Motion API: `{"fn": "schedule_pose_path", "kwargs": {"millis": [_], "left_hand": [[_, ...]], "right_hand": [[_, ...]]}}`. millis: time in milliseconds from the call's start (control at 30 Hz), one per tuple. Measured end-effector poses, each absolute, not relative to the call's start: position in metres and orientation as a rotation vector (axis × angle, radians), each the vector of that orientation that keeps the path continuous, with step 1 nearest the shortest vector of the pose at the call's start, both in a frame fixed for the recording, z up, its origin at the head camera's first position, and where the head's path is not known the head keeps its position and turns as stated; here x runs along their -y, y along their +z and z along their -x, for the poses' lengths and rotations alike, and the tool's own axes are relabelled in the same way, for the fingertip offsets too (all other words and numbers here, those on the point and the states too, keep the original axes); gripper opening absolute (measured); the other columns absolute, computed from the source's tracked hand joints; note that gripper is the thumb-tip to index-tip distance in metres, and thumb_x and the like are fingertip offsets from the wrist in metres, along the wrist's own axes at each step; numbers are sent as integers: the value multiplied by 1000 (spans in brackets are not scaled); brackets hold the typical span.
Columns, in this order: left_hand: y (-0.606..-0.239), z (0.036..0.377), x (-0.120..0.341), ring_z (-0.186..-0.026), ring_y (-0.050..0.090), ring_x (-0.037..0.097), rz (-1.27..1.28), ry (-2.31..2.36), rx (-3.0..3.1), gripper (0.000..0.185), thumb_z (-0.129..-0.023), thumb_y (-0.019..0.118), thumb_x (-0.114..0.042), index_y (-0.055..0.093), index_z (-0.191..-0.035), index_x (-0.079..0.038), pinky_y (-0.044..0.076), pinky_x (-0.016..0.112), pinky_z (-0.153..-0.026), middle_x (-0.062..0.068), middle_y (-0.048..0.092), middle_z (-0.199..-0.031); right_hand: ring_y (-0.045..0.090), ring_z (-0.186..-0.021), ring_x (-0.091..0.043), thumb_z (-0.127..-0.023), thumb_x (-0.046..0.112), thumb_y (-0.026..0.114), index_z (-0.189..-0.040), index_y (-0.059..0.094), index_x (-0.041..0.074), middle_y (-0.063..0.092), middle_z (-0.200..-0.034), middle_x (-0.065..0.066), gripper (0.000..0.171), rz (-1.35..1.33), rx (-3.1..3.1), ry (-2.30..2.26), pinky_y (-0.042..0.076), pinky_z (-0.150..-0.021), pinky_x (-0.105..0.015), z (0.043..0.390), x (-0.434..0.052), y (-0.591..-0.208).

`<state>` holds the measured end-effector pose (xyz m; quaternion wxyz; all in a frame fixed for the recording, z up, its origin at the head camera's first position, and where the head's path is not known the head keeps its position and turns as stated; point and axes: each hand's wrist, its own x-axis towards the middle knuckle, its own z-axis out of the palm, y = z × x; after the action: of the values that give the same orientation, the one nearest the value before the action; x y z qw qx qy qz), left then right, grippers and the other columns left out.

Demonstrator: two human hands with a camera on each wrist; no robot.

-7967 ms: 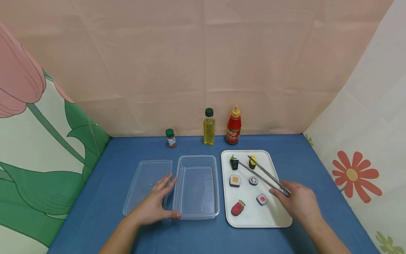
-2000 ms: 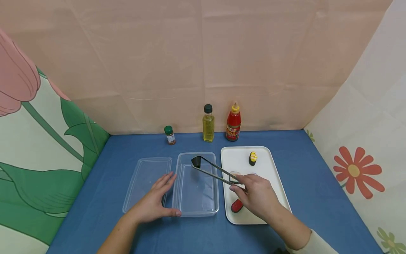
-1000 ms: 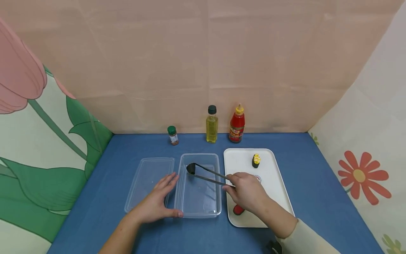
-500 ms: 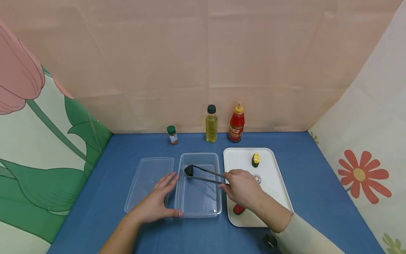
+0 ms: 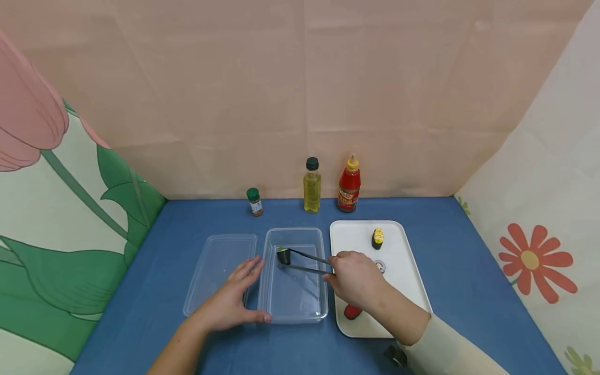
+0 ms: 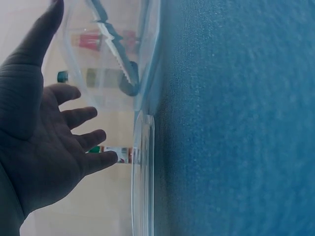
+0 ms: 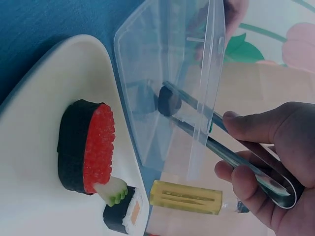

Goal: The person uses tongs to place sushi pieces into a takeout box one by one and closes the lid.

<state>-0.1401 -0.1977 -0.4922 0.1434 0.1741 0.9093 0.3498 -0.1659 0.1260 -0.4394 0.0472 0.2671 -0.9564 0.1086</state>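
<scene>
Right hand is squeezing tongs, pinching dark sushi piece ahead-left of its knuckles, low inside clear container. Left hand, fingers relaxed flat, is bracing the container's wall to steady it.

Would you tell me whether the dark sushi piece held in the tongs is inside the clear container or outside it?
Inside: the tongs hold the dark sushi piece within the clear container walls.
</scene>
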Motion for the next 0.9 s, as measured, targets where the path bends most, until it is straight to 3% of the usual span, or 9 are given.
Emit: {"fn": "schedule_pose_path", "kwargs": {"millis": [400,600,900], "left_hand": [[-501,140,199,-159,4,39,-529,1019,-2629,121,-74,90,-57,23,-167,-18,24,74,-114,4,13,-174],[-502,139,199,-158,5,40,-507,1009,-2622,122,-74,89,-59,23,-167,-17,24,75,-113,4,13,-174],[-500,141,199,-159,5,38,-485,1004,-2625,122,-73,89,-60,23,-167,-18,24,75,-113,3,13,-174]], "right_hand": [[69,-76,-19,-86,34,86,-101,79,4,73,-85,-4,34,-796,2886,343,59,-70,-36,155,-134,-440],[63,-72,-11,-86,37,86,-101,79,9,71,-83,2,33,-705,2920,356,54,-64,-29,149,-141,-439],[69,-78,-11,-83,36,89,-108,80,15,76,-94,2,34,-573,2842,471,54,-66,-32,145,-155,-442]]}}
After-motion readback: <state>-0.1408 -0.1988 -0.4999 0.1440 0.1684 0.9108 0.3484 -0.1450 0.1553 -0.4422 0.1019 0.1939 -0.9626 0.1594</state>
